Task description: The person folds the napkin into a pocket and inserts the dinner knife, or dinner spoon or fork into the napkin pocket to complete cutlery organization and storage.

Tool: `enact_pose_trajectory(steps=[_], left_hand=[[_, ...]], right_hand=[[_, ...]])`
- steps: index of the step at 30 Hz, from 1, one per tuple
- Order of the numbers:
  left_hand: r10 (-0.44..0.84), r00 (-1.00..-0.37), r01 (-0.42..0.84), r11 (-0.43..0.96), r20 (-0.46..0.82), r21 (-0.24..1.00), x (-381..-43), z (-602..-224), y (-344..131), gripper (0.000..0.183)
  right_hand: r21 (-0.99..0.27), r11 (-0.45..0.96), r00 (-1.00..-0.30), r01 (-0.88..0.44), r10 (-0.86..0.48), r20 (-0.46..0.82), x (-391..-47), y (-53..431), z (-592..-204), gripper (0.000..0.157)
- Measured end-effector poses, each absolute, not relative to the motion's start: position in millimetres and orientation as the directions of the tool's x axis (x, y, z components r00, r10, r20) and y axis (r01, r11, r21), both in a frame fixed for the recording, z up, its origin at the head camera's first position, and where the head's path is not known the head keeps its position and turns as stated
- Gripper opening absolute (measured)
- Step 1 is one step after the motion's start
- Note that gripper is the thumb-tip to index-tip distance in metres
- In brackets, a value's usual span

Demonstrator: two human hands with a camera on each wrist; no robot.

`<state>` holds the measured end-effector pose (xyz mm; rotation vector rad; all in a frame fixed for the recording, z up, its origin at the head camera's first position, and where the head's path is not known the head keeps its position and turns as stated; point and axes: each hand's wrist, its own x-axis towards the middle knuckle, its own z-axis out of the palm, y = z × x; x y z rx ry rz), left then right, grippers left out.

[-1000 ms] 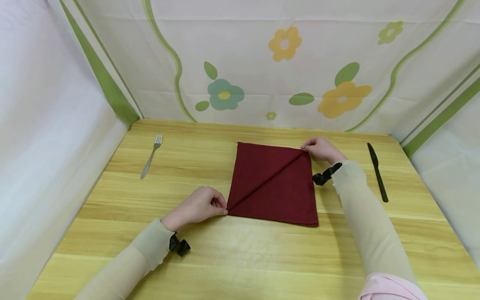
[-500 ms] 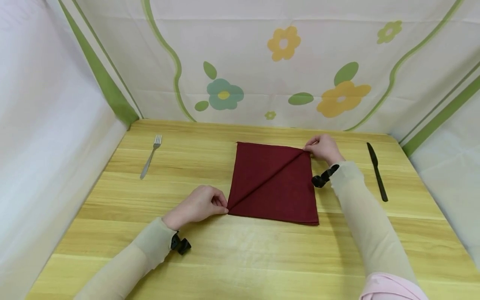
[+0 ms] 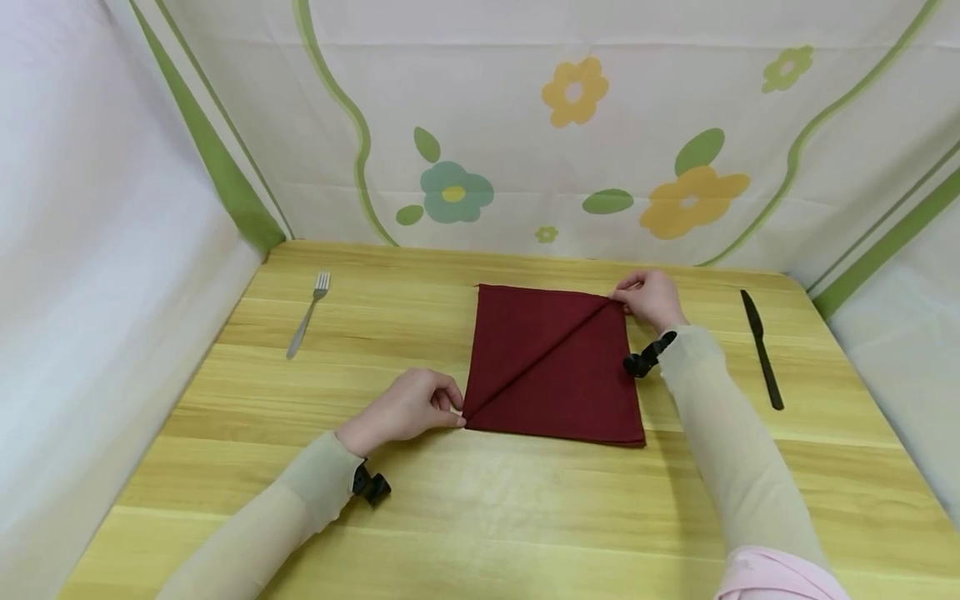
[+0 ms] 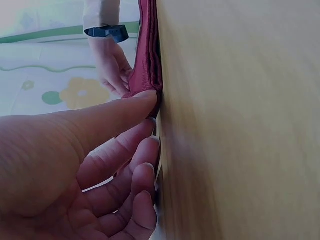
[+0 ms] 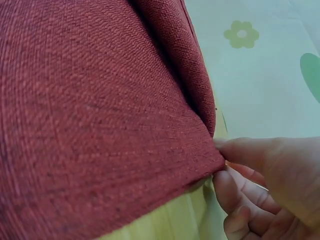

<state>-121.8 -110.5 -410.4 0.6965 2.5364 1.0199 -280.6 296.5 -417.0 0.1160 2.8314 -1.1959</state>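
A dark red cloth napkin [image 3: 517, 333], folded to a square, lies on the wooden table. A folded edge crosses it diagonally from its near left corner to its far right corner. My left hand [image 3: 412, 406] pinches the near left corner; in the left wrist view the thumb [image 4: 120, 112] lies over the stacked layers, with the other fingers curled below it. At the far right corner, my right hand [image 3: 651, 298] pinches the cloth between thumb and fingers. The right wrist view shows that corner of the napkin [image 5: 115, 125] held at the fingertips, beside the rolled-looking diagonal fold.
To the left of the napkin lies a silver fork [image 3: 308, 317], tines pointing away. A black knife [image 3: 762, 350] lies to the right, beyond my right forearm. White curtains with printed flowers [image 3: 453, 193] stand along the table's [image 3: 525, 533] back and sides.
Both hands keep their pinch on the same corners. The napkin's near right corner has shifted slightly away from me relative to the table; the camera view has moved a little.
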Motion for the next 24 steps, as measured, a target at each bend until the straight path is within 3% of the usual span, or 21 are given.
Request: enact_pose_trajectory(steps=[9,16,24], left_hand=[[0.566,-0.818,0.332,0.611,-0.103,0.719,-117,-413,-103,0.008],[0.582,-0.807,0.305,0.553,-0.098,0.775,-119,-410,-108,0.007],[0.514,-0.851,0.206,0.516,-0.108,0.832,-148,-397,-124,0.030]], right_hand=[[-0.724,0.688,-0.997,0.054,-0.003,-0.077,-279,306,-421,0.029],[-0.725,0.688,-0.993,0.031,-0.060,-0.099,-271,310,-411,0.046],[-0.746,0.663,-0.994,-0.065,-0.106,-0.008,-256,303,-380,0.055]])
